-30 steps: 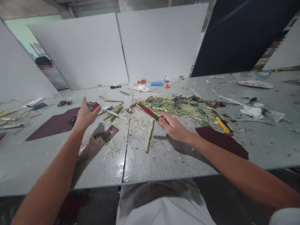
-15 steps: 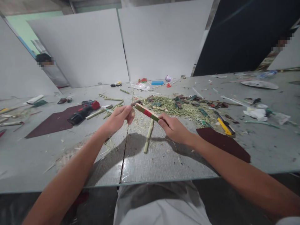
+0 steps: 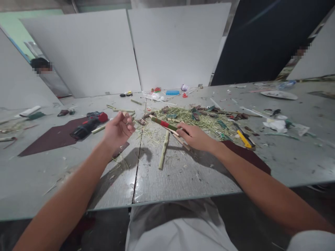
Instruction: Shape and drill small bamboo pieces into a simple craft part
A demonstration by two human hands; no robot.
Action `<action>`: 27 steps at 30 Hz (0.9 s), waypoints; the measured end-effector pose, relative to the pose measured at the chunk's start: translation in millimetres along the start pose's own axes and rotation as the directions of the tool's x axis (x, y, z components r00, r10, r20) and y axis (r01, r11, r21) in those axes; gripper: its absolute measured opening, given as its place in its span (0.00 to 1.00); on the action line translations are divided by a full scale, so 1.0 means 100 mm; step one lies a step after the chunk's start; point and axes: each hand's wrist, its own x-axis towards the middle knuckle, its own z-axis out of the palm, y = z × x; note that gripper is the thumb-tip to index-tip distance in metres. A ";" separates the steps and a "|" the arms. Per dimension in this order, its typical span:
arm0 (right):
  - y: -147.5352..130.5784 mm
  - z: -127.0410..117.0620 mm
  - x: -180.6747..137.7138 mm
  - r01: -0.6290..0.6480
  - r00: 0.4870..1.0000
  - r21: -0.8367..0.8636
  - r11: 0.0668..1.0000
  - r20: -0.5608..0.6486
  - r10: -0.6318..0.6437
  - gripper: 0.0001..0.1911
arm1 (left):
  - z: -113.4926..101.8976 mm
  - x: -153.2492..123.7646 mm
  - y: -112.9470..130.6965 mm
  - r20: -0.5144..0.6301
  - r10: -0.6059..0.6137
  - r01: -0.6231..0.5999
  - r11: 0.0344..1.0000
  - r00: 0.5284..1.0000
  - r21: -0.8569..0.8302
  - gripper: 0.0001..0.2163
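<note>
Your right hand hides one end of the stick!
Right forearm masks part of the maroon sheet; bottom edge cuts off your left arm.

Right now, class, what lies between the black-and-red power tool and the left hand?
In the head view, a pale green stick lies between the power tool and the left hand, partly hidden by the hand.

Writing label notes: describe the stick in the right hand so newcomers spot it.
On the grey table, find the heap of pale shavings. Just nearer, the right hand holds the stick. Its red band on green sets it apart from the plain pale stick nearby.
</note>
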 end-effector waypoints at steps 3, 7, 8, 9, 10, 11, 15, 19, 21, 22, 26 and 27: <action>0.06 -0.09 -0.01 -0.092 0.979 0.262 0.961 0.200 0.039 0.23 | -0.03 -0.01 -0.10 0.099 0.011 -0.034 0.974 0.995 0.225 0.16; 0.11 -0.23 -0.10 -0.255 0.874 0.434 0.864 0.486 0.013 0.27 | -0.01 -0.05 -0.23 0.224 0.093 -0.238 0.552 0.970 0.799 0.18; 0.12 -0.28 -0.13 -0.259 0.853 0.388 0.884 0.521 0.021 0.26 | 0.00 -0.06 -0.24 0.269 0.103 -0.288 0.371 0.958 0.883 0.19; 0.13 -0.34 -0.17 -0.262 0.835 0.322 0.910 0.548 0.047 0.26 | 0.02 -0.07 -0.23 0.323 0.098 -0.336 0.191 0.941 0.922 0.19; 0.15 -0.41 -0.21 -0.273 0.819 0.246 0.930 0.566 0.091 0.25 | 0.04 -0.09 -0.21 0.377 0.084 -0.381 0.026 0.922 0.924 0.19; 0.19 -0.48 -0.26 -0.295 0.803 0.170 0.940 0.577 0.148 0.24 | 0.06 -0.11 -0.19 0.425 0.065 -0.418 -0.105 0.903 0.902 0.19; 0.36 -0.77 -0.46 -0.420 0.775 -0.020 0.907 0.512 0.370 0.29 | 0.11 -0.24 -0.07 0.479 0.007 -0.459 -0.270 0.878 0.846 0.19; 0.46 -0.92 -0.61 -0.369 0.784 -0.120 0.922 0.492 0.378 0.22 | 0.14 -0.44 -0.10 0.442 -0.217 -0.479 -0.160 0.870 0.863 0.19; 0.50 -0.93 -0.65 -0.330 0.791 -0.195 0.924 0.477 0.383 0.21 | 0.18 -0.51 -0.20 0.433 -0.320 -0.488 -0.116 0.843 0.865 0.17; 0.54 -0.94 -0.66 -0.319 0.798 -0.238 0.917 0.454 0.396 0.21 | 0.22 -0.52 -0.26 0.429 -0.346 -0.489 -0.107 0.835 0.866 0.16; 0.88 -1.04 -0.70 -0.303 0.861 -0.375 0.876 0.286 0.420 0.18 | 0.42 -0.49 -0.54 0.394 -0.331 -0.451 -0.115 0.857 0.885 0.14; 0.99 -1.08 -0.71 -0.307 0.875 -0.389 0.868 0.243 0.419 0.17 | 0.47 -0.48 -0.60 0.389 -0.320 -0.445 -0.123 0.864 0.887 0.14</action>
